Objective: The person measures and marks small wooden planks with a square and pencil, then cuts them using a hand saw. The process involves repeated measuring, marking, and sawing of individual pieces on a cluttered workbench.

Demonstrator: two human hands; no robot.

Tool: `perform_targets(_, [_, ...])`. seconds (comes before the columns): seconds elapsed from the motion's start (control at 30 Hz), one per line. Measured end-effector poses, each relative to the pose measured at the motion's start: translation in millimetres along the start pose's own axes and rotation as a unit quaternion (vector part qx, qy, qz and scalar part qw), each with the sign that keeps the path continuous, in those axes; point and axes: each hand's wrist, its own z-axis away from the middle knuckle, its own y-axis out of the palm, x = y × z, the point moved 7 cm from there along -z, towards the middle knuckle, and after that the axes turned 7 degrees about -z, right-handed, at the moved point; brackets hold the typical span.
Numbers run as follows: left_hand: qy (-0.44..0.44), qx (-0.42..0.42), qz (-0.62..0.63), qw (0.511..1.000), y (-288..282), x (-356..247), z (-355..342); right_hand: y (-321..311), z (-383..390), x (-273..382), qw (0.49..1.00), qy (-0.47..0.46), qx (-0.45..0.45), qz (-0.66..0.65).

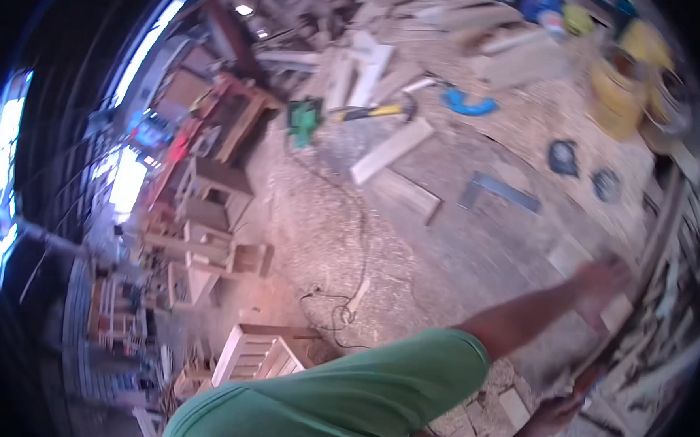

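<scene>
My left arm, in a green sleeve, reaches across to the right. At its end my left hand [605, 278] is smeared by motion, over a pale piece of wood [616, 313] at the edge of the work surface [474, 261]. Whether its fingers grip the wood cannot be made out. Lower down, my right hand [555, 413] is closed at the same edge, near a dark reddish thing [585, 381] too blurred to name. Farther off on the surface lie a metal try square [506, 193], two pale boards [393, 151] [403, 193] and a hammer with a yellow-and-black handle [371, 111].
A green power tool [303, 123] and a blue curved object [467, 103] lie at the far side. Yellow containers [616, 94] stand far right. Wood offcuts [662, 314] heap along the right. A cable [363, 227] crosses the sawdust; wooden frames [260, 356] stand left.
</scene>
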Motion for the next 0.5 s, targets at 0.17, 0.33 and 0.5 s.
perform_targets(0.17, [0.005,-0.018,-0.032,0.999,30,-5,-3,10,37,100,0.990,-0.046,0.033,-0.132])
perform_targets(0.33, [-0.050,-0.064,-0.039,0.996,23,-34,1,23,-6,81,0.999,-0.008,0.013,-0.044])
perform_targets(0.5, [-0.102,-0.069,0.056,0.991,19,-43,4,36,-10,80,0.999,-0.022,0.020,-0.028])
